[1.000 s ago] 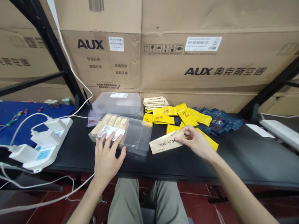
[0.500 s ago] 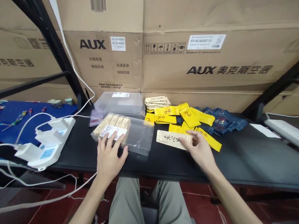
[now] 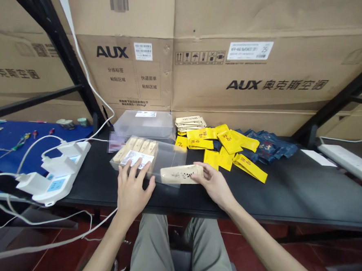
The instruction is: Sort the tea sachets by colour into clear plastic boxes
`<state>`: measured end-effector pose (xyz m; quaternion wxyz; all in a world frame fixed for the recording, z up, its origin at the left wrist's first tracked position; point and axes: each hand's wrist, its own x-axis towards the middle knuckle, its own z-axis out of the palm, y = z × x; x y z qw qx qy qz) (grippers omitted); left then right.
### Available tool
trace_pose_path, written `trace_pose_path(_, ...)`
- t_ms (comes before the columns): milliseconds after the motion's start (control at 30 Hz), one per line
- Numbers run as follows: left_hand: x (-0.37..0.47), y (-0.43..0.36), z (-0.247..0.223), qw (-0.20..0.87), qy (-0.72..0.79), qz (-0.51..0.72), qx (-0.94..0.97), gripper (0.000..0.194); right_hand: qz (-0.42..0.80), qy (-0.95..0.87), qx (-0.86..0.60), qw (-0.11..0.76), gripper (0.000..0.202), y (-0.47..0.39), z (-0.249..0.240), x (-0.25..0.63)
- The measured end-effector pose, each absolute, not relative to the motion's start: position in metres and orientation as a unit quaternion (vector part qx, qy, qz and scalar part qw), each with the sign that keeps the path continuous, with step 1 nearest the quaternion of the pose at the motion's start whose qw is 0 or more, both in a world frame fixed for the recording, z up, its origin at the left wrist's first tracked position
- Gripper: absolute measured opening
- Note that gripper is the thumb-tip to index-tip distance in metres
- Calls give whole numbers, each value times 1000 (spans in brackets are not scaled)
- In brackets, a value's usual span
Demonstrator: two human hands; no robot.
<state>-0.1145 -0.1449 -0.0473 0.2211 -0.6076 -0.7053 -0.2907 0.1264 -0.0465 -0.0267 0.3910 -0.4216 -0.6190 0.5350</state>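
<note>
My left hand (image 3: 134, 190) lies with its fingers spread on the white label (image 3: 137, 159) of a clear plastic box (image 3: 171, 156). Several beige packets (image 3: 142, 145) stand in a row in the left part of that box. Between thumb and fingers, my right hand (image 3: 216, 184) pinches the right end of a beige packet (image 3: 177, 174) with black handwritten-style characters. This packet is held over the front right edge of the box. Yellow packets (image 3: 229, 141) are strewn behind my right hand.
A second clear box (image 3: 151, 125) stands at the back, beside a stack of beige packets (image 3: 190, 123). Dark blue packets (image 3: 270, 147) are heaped to the right. A white power strip (image 3: 70, 173) with plugs and cables is at the left. Large cardboard boxes (image 3: 199, 87) wall off the back.
My right hand has carried the beige packet leftward, from beside the yellow packets to over the box's right part. My left hand has stayed on the label.
</note>
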Motion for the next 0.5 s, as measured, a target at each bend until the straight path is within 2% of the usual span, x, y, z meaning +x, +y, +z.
trace_pose_path(167,-114,-145,-47,215,-706,-297,-606,42,513,-661,-395,379,36,-39,-34,104)
trace_pose_path(500,-115,-145,-49,219,-702,-300,-608,42,481,-707,-374,359,32,-22,-32,76)
